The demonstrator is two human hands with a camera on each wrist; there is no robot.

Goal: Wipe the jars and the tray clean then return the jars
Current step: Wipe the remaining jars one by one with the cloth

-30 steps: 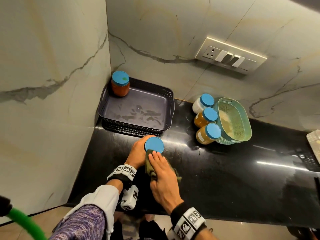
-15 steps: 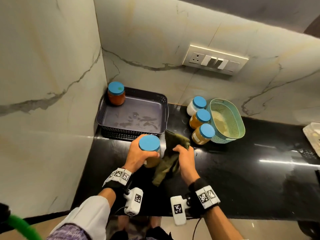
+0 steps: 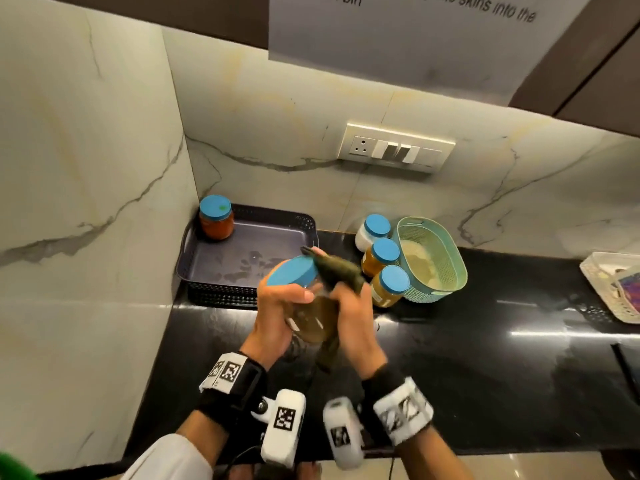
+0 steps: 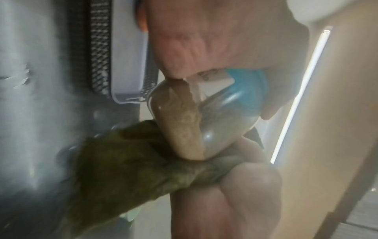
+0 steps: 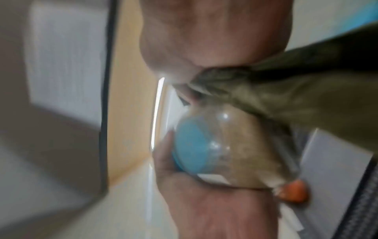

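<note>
My left hand (image 3: pixel 277 306) grips a blue-lidded glass jar (image 3: pixel 304 292) of tan powder, lifted above the black counter and tilted away from me. My right hand (image 3: pixel 349 313) holds an olive-green cloth (image 3: pixel 341 270) bunched against the jar's right side. In the left wrist view the jar (image 4: pixel 196 122) lies against the cloth (image 4: pixel 132 161); in the right wrist view the cloth (image 5: pixel 306 103) drapes over the jar (image 5: pixel 231 145). The dark tray (image 3: pixel 249 251) stands in the corner with smears on its floor and an orange-filled jar (image 3: pixel 216 218) in its far left corner.
Three more blue-lidded jars (image 3: pixel 382 258) stand in a row beside a teal mesh basket (image 3: pixel 446 258) right of the tray. A white basket (image 3: pixel 613 285) sits at the counter's right end. Marble walls close the corner on the left and behind.
The jar has come up off the counter and tilted in my left hand. My right hand brought the cloth from hanging beside the jar to pressing on its side.
</note>
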